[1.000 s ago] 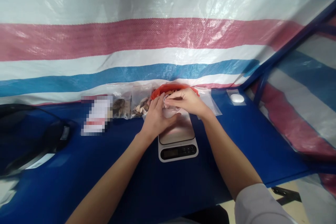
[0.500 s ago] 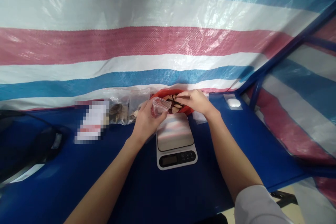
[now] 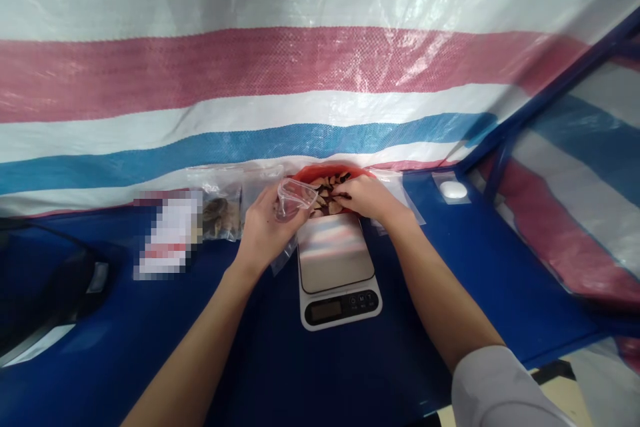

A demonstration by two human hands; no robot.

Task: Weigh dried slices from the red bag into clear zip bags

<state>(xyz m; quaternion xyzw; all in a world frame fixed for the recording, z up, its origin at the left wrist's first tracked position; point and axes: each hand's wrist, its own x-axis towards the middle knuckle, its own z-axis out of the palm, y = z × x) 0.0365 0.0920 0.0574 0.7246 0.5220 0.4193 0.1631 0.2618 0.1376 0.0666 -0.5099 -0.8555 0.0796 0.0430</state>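
Observation:
My left hand (image 3: 270, 223) is closed on a clear plastic bag (image 3: 295, 199), its mouth gaping toward the right. Beside it, a red bag (image 3: 325, 172) lies open behind the scale, full of dried slices (image 3: 327, 205) with pale faces and dark rims. The fingers of my right hand (image 3: 365, 197) are down among these slices, pinched at a dark-edged one; the fingertips are partly hidden. In front of both hands stands a white kitchen scale (image 3: 337, 273) with a bare metal plate and a dark display.
Left of my hands lie a clear bag of brown dried pieces (image 3: 220, 217) and a blurred-out white packet (image 3: 167, 237). A black item (image 3: 45, 287) sits at far left. On the right are flat clear bags (image 3: 395, 190) and a white oval object (image 3: 454, 190). Striped sheeting (image 3: 250, 67) backs the blue table.
My right hand has moved down and slightly left, deeper into the slices in the red bag. My left hand still holds the clear bag. The view has shifted slightly.

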